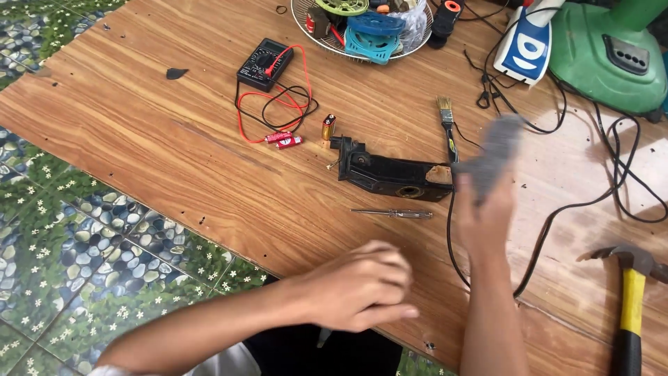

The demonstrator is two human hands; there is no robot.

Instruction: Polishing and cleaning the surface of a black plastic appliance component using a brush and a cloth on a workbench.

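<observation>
On the bench (174,160), our right hand (487,209) grips what seems a blurred grey piece (495,150) beside the black housing (390,174); left hand (362,285) rests loosely curled, empty.

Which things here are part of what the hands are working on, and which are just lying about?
In hand or closest:
right hand holding a blurred grey object
left hand at the table edge
black housing
screwdriver

Lying about:
multimeter
batteries
paintbrush
hammer
wire basket

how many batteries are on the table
3: two red batteries side by side near the multimeter's coiled leads, and one gold-and-black battery standing just right of them. More may be hidden in the basket.
</observation>
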